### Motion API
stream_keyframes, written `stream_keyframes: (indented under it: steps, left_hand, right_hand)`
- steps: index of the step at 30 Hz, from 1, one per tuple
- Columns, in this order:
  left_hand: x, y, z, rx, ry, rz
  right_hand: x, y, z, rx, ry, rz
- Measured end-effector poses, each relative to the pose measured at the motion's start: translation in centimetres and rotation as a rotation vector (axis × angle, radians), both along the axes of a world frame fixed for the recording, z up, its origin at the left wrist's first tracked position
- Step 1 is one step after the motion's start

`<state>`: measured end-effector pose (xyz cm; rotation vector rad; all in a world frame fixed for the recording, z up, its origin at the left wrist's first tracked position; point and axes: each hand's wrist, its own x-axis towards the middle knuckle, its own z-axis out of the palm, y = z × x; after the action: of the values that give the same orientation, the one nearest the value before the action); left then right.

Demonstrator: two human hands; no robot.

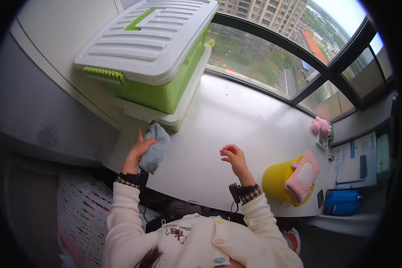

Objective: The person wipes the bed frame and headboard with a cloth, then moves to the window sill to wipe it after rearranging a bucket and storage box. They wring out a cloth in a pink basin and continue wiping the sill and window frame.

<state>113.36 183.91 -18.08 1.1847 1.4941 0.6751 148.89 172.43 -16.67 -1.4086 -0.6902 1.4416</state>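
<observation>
My left hand [140, 149] grips a grey-blue cloth [155, 149] at the left front of the white tabletop [201, 157], with one finger pointing out towards the stacked boxes. The cloth lies close to the lower corner of the bottom box. Over the middle of the tabletop is my right hand [233, 159], its fingers apart and loosely curled, with nothing in them. To its right a yellow bucket [274, 181] has a pink cloth [303, 179] with an animal face draped over its rim.
Two stacked storage boxes, the upper a green box [147, 93] with a white lid [137, 43], fill the back left beside a wall. Black-framed windows [268, 40] run behind. At the right are a pink plush toy [321, 126], a phone [320, 198], a blue case [343, 202] and a flat carton [355, 164].
</observation>
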Motion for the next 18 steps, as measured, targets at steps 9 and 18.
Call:
stream_keyframes:
  steps: [9,18]
  left_hand:
    - [-9.7,10.0,0.3,0.158,0.610,-0.086]
    - [-6.7,13.5,-4.1,0.213,0.936,-0.460]
  right_hand:
    - [-12.7,23.9,-6.0,-0.131,-0.081,-0.208]
    - [-13.6,24.5,-8.8,0.002,-0.522,-0.159]
